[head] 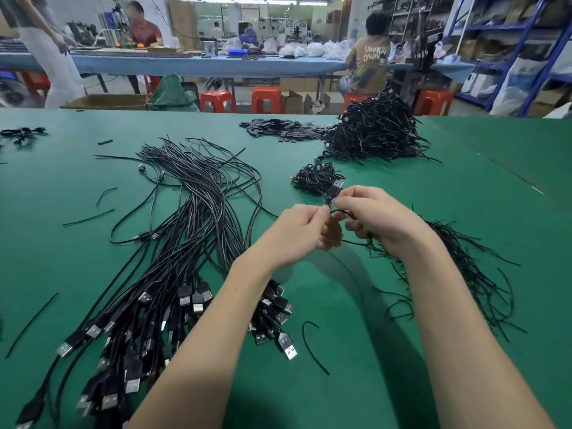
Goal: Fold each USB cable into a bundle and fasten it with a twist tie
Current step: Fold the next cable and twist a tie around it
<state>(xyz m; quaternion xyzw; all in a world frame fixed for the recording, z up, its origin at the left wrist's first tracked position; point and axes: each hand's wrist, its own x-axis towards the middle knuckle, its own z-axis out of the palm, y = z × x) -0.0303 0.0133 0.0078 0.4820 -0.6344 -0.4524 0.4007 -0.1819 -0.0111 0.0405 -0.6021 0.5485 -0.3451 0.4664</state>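
Both hands raised above the middle of the green table point(402, 351), close together. Left hand point(298, 232) curled, fingertips pinching at the folded USB cable point(335, 193) just beside the right thumb; whether a twist tie sits in that pinch, impossible to tell. Right hand point(376, 216) curled round the same cable, thumb and forefinger gripping just under its plug, which points up and away; a loop of the cable hanging below the right palm.

Left of the hands, a long sheaf of loose cables point(185, 243) lying flat, plugs fanned toward the near edge, bare ends toward the far edge. Under and beyond the right wrist, a scatter of thin black twist ties point(470, 274) toward the right edge; one curved tie point(311, 345) alone near the arms. Just beyond the hands, a small heap of bundled cables point(315, 178); farther, near the far edge, a large mound of bundles point(377, 128), with a flat spread of small black parts point(278, 128) beside it to the left.
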